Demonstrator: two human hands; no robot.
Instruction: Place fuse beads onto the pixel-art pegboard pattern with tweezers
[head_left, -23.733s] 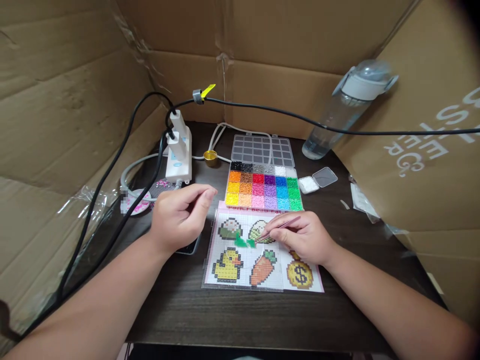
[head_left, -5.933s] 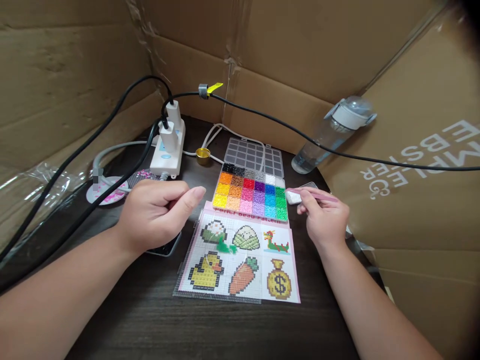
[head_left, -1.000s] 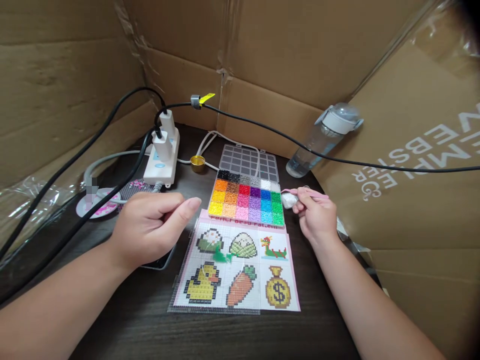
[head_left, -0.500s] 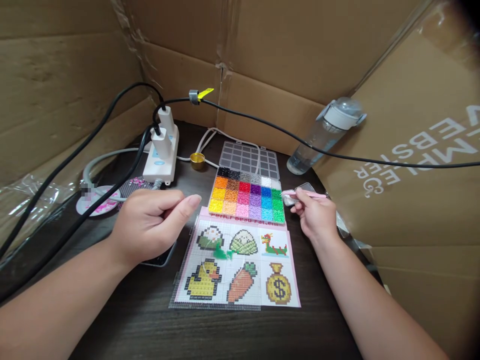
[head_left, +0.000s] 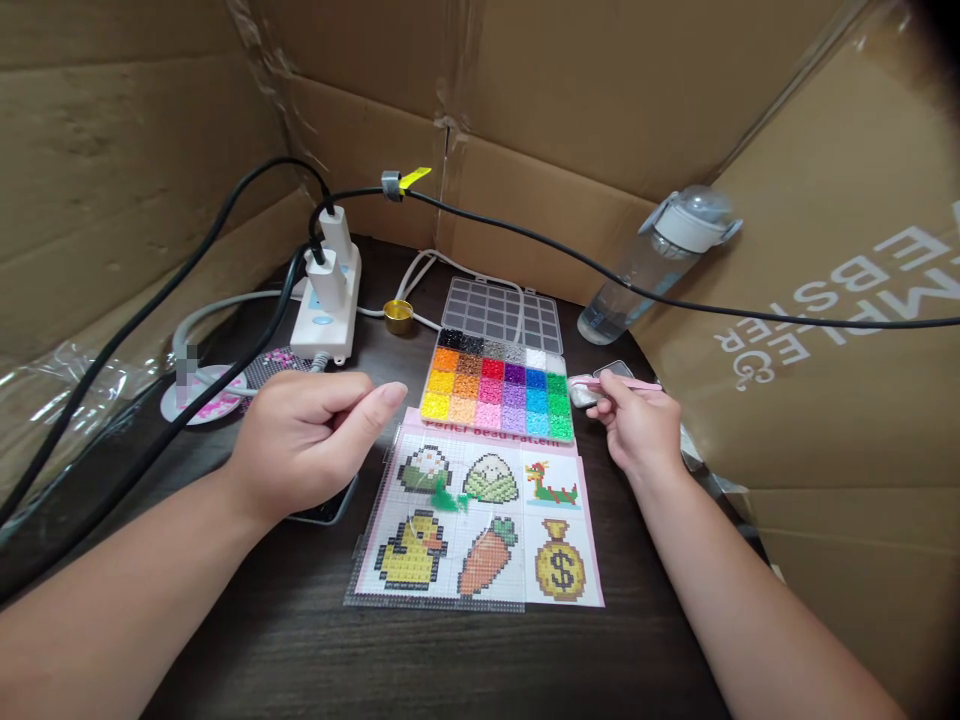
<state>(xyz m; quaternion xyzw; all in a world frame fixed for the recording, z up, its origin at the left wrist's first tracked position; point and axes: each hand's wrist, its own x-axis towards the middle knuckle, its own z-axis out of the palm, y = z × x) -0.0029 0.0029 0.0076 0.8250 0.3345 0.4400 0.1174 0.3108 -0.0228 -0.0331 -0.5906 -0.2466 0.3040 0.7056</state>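
- Right hand (head_left: 637,425) sits right of centre, pinched around a pair of pink tweezers (head_left: 619,384) that point left across the frame.
- The tweezer tips reach a small clear box of white beads (head_left: 581,391), just off the right edge of the big bead case; whether the tips grip a bead is too small to tell.
- That bead case (head_left: 496,385) lies at centre, rows of coloured beads in its compartments, its clear lid folded back behind it.
- Left hand (head_left: 307,445) hovers left of centre, fingers loosely curled with the thumb stretched out toward the case; it holds nothing that I can see, and a dark phone (head_left: 324,513) peeks out under it.
- Below the case, the pattern sheet (head_left: 480,515) lies flat on the dark worktop (head_left: 420,660) under a clear pegboard, with a duck, carrot and money bag along its lower row.
- A few green beads (head_left: 448,497) sit on the board near the middle of the sheet.
- Upper left: a white power strip (head_left: 328,300) with black cables running off it.
- Upper right: a clear water bottle (head_left: 652,265) leans against the cardboard.
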